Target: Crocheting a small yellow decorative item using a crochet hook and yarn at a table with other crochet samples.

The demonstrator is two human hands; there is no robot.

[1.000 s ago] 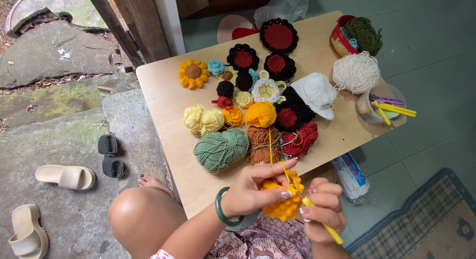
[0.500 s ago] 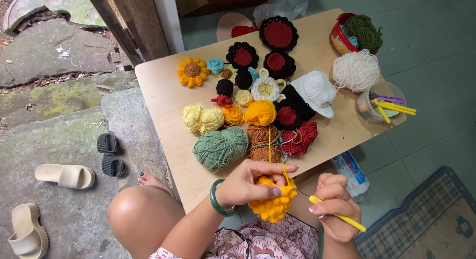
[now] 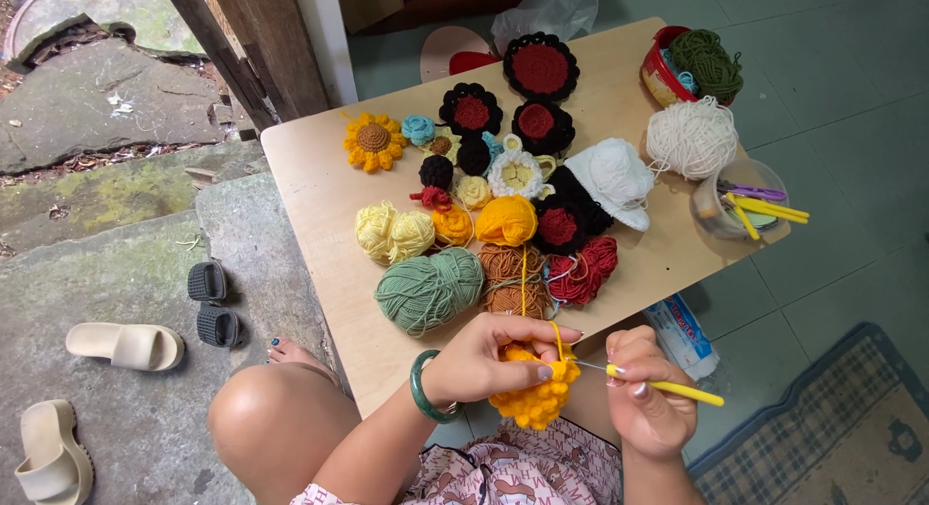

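My left hand [image 3: 489, 358], with a green bangle at the wrist, pinches a yellow crocheted piece [image 3: 532, 399] in front of the table's near edge. A yellow strand runs from it up over my forefinger to a yellow-orange yarn ball [image 3: 505, 220]. My right hand [image 3: 644, 399] grips a yellow-handled crochet hook [image 3: 668, 387], its metal tip pointing left into the piece. Both hands hover above my lap.
The light wooden table [image 3: 319, 186] carries a green yarn ball [image 3: 429, 290], brown, red, cream and white yarn, several crocheted flowers, a clear cup of hooks [image 3: 740, 205] and a red tub with dark green yarn [image 3: 692, 65]. Sandals lie on stone at left; a rug is at lower right.
My right hand swung out to the right with the hook, then came back toward the piece. The left hand has kept hold of the yellow piece and turned it slightly.
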